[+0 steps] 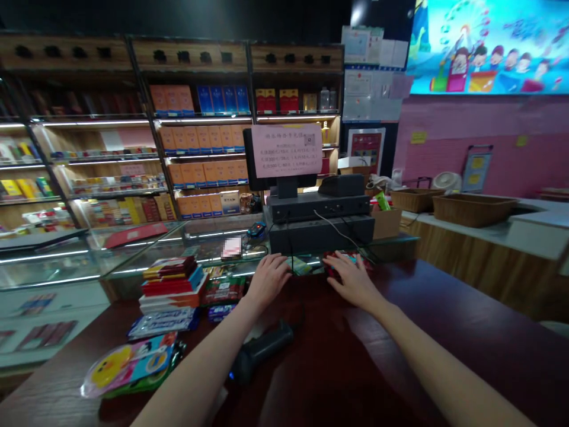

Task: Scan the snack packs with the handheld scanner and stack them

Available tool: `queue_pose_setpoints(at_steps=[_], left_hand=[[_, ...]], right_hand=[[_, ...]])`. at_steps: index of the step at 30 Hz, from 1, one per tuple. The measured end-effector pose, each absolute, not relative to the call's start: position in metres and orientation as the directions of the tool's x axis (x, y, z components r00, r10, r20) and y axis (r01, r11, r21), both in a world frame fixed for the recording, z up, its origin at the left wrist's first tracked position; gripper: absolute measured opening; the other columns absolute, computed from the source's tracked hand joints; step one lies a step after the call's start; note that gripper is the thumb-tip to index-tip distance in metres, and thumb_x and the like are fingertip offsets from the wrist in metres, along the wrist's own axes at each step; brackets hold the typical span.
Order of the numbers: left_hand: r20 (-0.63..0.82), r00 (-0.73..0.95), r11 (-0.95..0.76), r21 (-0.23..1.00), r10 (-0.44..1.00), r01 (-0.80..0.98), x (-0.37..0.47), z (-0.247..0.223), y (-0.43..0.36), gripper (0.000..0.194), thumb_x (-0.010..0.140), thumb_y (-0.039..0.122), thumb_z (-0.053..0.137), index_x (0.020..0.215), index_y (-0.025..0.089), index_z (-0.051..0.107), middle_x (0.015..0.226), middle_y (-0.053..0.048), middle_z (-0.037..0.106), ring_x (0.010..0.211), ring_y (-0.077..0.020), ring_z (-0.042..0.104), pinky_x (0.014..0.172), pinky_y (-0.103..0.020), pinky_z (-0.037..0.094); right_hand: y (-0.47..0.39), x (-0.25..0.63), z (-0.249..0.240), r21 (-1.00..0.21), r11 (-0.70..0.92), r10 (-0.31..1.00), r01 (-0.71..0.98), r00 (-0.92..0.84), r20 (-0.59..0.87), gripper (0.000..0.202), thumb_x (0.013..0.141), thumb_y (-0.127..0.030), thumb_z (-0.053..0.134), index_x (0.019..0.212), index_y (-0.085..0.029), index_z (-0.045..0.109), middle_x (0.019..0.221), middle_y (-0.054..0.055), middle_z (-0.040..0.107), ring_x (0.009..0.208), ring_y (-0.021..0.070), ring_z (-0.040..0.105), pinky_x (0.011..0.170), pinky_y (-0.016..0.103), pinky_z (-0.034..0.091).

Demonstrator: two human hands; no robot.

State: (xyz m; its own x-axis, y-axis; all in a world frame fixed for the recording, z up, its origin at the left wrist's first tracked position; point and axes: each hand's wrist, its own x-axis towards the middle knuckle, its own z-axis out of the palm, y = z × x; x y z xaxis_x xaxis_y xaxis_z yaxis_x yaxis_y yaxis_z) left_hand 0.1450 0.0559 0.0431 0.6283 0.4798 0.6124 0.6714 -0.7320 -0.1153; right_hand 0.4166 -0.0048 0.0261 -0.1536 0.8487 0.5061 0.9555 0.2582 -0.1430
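Observation:
Over the far edge of the dark red wooden counter (311,356), my left hand (269,277) is spread with nothing in it. My right hand (351,279) lies with fingers apart on a red package (331,267), partly hidden under it. Beneath my left forearm rests a black handheld scanner (262,353). To the left is a stack of red, orange and white boxes (173,284), with blue-and-white packets (164,322) in front. Dark green and red packs (223,290) sit between the stack and my left hand. Nearer lies a colourful package with a yellow duck face (111,367).
Behind the counter edge stands a black cash register (320,207) with a monitor bearing a pink paper sign (287,151). Glass display cases (213,228) extend to the left. Shelves of boxed goods line the back. Wicker baskets (471,210) stand on a white-topped counter at right.

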Motion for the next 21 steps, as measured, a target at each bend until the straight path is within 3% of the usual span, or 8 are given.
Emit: queue_pose_setpoints(at_steps=[6,13,21], left_hand=[[0.617,0.606,-0.707,-0.110,0.503,0.698,0.109,0.053,0.053,0.021,0.093,0.027,0.062,0.114,0.024,0.064,0.128,-0.005,0.066,0.124,-0.0230,0.055,0.109,-0.042,0.042],[0.640,0.532,-0.631,-0.094,0.555,0.770,0.058,0.046,0.050,0.011,0.092,0.028,0.064,0.101,0.023,0.066,0.126,-0.004,0.067,0.121,-0.0248,0.056,0.105,-0.041,0.044],[0.654,0.453,-0.566,-0.047,0.606,0.823,0.008,0.027,0.048,0.011,0.092,0.028,0.064,0.101,0.023,0.066,0.123,-0.004,0.069,0.123,-0.0250,0.055,0.108,-0.044,0.042]], right_hand=[[0.002,0.385,0.024,-0.159,0.311,0.864,0.937,-0.208,0.459,0.050,0.089,-0.030,0.050,0.139,-0.028,0.053,0.148,0.008,0.054,0.147,0.0302,0.035,0.118,0.068,0.007],[0.010,0.335,0.024,-0.201,0.385,0.872,0.901,-0.283,0.400,0.052,0.088,-0.027,0.053,0.140,-0.027,0.051,0.150,0.008,0.052,0.148,0.0286,0.032,0.119,0.067,0.008],[0.013,0.286,0.024,-0.262,0.446,0.871,0.856,-0.348,0.348,0.053,0.088,-0.026,0.054,0.141,-0.026,0.051,0.151,0.007,0.051,0.148,0.0275,0.033,0.120,0.064,0.009]])
